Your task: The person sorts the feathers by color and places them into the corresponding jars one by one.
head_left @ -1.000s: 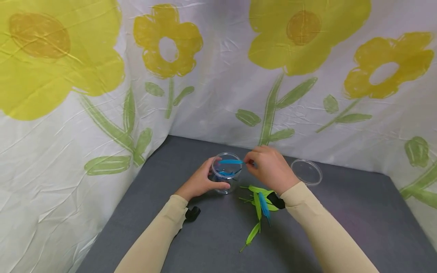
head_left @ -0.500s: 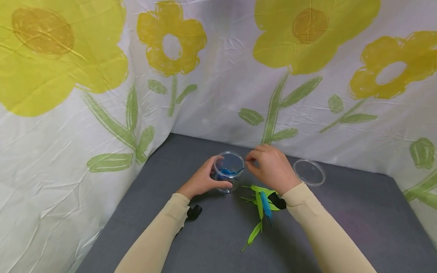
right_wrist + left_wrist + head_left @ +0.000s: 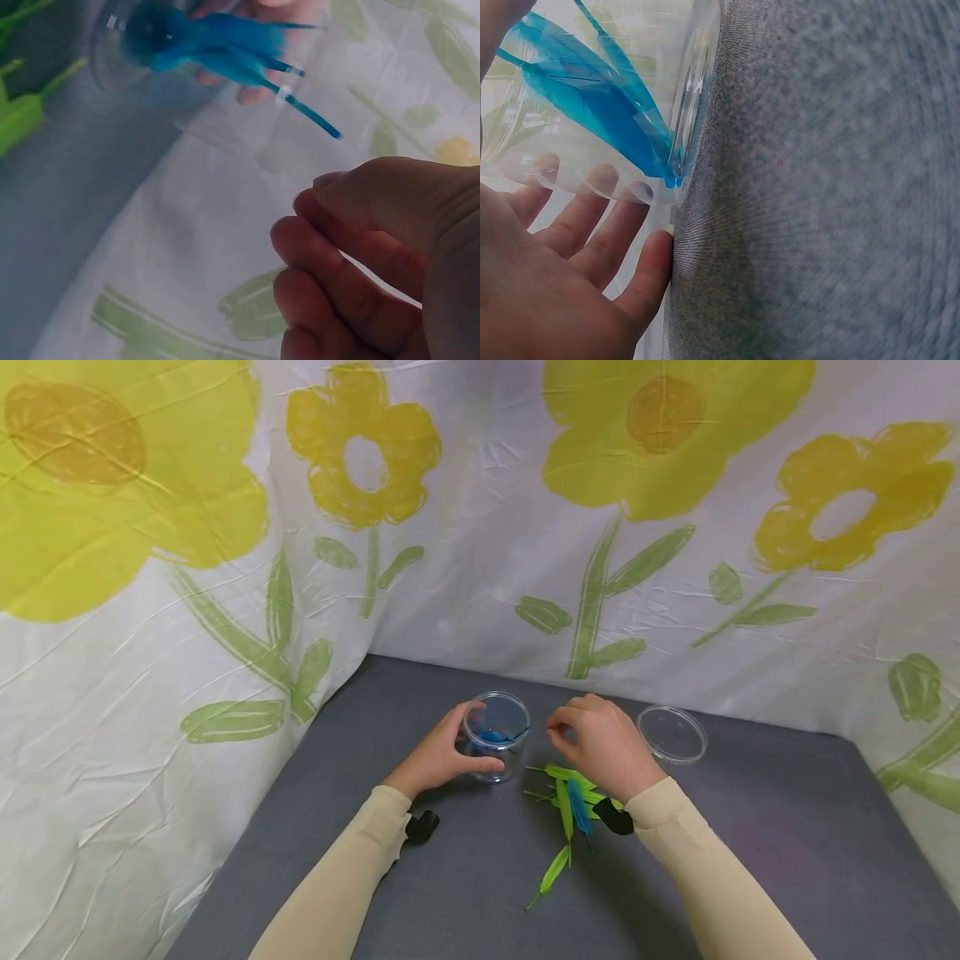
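Note:
My left hand (image 3: pixel 442 756) holds a clear plastic jar (image 3: pixel 513 765) upright on the table, thumb across its near side and fingers around the far side. Several blue feathers (image 3: pixel 604 101) lean inside the jar, their tips at the base. Right of the jar, my right hand (image 3: pixel 606 745) hovers with loosely curled fingers, and nothing is between them. In the right wrist view, a blue quill (image 3: pixel 311 116) rises near the jar's mouth, apart from my fingertips. Beneath the right hand lie several green feathers (image 3: pixel 564 810) with one blue feather (image 3: pixel 578 803) on top.
A round clear lid (image 3: pixel 671 735) lies at the back right, beside the right hand. The grey table (image 3: pixel 465 877) ends against a white curtain (image 3: pixel 465 568) with printed yellow flowers. A single green feather (image 3: pixel 553 870) trails toward the front of the pile.
The blue feather that my right hand pinched at the jar's mouth has dropped inside. The right hand has then moved slightly right, away from the rim. The left hand keeps its hold.

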Tool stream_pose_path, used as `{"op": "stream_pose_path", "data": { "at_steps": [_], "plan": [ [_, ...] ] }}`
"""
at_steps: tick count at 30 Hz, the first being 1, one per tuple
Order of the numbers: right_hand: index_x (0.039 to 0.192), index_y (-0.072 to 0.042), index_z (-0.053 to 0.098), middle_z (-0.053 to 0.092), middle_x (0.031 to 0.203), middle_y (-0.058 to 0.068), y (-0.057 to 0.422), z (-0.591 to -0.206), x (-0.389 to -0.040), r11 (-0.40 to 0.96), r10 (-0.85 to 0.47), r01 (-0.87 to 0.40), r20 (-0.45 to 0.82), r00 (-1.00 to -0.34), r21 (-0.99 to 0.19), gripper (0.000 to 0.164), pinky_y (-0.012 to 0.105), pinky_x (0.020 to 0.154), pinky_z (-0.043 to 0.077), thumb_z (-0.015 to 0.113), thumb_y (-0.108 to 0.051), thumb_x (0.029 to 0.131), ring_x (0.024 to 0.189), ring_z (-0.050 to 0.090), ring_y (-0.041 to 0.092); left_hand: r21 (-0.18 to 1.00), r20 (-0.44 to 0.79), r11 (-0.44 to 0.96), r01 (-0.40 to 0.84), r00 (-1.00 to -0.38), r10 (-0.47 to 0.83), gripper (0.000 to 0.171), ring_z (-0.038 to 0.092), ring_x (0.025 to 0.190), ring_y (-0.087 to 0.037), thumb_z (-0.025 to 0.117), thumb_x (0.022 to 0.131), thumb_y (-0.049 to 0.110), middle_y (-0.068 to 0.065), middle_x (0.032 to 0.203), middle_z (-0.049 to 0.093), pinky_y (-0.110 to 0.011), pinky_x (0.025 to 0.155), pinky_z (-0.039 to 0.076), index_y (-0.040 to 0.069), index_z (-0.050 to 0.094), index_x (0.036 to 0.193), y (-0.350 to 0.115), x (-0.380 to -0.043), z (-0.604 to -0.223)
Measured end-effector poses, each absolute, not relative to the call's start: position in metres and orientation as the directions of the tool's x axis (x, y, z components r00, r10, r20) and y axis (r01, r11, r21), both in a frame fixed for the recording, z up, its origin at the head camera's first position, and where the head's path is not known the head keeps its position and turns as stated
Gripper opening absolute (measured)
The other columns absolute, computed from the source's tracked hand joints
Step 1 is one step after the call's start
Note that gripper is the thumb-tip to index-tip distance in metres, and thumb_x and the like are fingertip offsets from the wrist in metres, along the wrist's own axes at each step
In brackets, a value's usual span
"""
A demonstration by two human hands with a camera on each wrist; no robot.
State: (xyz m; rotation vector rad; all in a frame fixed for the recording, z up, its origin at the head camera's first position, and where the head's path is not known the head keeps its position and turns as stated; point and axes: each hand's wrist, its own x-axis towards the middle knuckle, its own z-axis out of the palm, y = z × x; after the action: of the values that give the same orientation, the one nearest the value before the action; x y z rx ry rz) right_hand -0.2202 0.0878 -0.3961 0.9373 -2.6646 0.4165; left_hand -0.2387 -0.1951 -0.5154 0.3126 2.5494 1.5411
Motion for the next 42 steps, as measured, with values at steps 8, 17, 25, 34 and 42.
{"op": "stream_pose_path", "data": {
  "at_steps": [8,17,25,34,42],
  "plan": [
    [0.097,-0.016,0.083,0.073,0.088,-0.007,0.100,-0.424,-0.204,0.767,-0.521,-0.600,0.325,-0.789,-0.228,0.002,0.035,0.076,0.058,0.081,-0.016,0.097,0.083,0.064,0.015,0.889,-0.015,0.446,0.102,-0.968,0.250,0.105,0.051,0.145,-0.031,0.093,0.076,0.064,0.004,0.163,0.044,-0.060,0.119,0.046,0.046,0.035,0.161,-0.194,-0.238,-0.516],
    [0.099,-0.019,0.082,0.075,0.092,-0.006,0.119,-0.451,-0.175,0.815,-0.416,-0.483,0.255,-0.873,-0.321,0.008,0.035,0.074,0.058,0.084,-0.015,0.093,0.088,0.069,0.017,0.892,-0.017,0.440,0.105,-0.964,0.264,0.103,0.049,0.148,-0.033,0.093,0.078,0.062,0.003,0.165,0.041,-0.061,0.121,0.045,0.046,0.034,0.161,-0.195,-0.240,-0.515],
    [0.099,-0.018,0.082,0.076,0.094,-0.006,0.133,-0.470,-0.157,0.840,-0.357,-0.402,0.186,-0.915,-0.364,0.012,0.036,0.076,0.059,0.089,-0.015,0.089,0.089,0.070,0.012,0.896,-0.001,0.427,0.122,-0.961,0.277,0.103,0.048,0.149,-0.032,0.093,0.079,0.061,0.004,0.165,0.041,-0.059,0.123,0.043,0.044,0.033,0.162,-0.195,-0.242,-0.516],
    [0.095,-0.023,0.081,0.073,0.087,-0.009,0.141,-0.482,-0.145,0.868,-0.292,-0.306,0.095,-0.952,-0.391,0.014,0.037,0.075,0.058,0.092,-0.020,0.087,0.085,0.068,0.009,0.894,-0.007,0.433,0.115,-0.963,0.269,0.107,0.049,0.147,-0.032,0.093,0.080,0.060,0.003,0.165,0.041,-0.060,0.122,0.043,0.036,0.033,0.165,-0.195,-0.241,-0.516],
    [0.087,-0.023,0.079,0.071,0.079,-0.011,0.144,-0.486,-0.140,0.878,-0.267,-0.281,0.089,-0.959,-0.387,0.014,0.035,0.070,0.055,0.093,-0.022,0.085,0.077,0.065,0.006,0.895,-0.002,0.429,0.122,-0.961,0.276,0.107,0.050,0.148,-0.033,0.093,0.080,0.059,0.002,0.165,0.042,-0.061,0.122,0.043,0.033,0.034,0.166,-0.193,-0.240,-0.512]
  ]
}}
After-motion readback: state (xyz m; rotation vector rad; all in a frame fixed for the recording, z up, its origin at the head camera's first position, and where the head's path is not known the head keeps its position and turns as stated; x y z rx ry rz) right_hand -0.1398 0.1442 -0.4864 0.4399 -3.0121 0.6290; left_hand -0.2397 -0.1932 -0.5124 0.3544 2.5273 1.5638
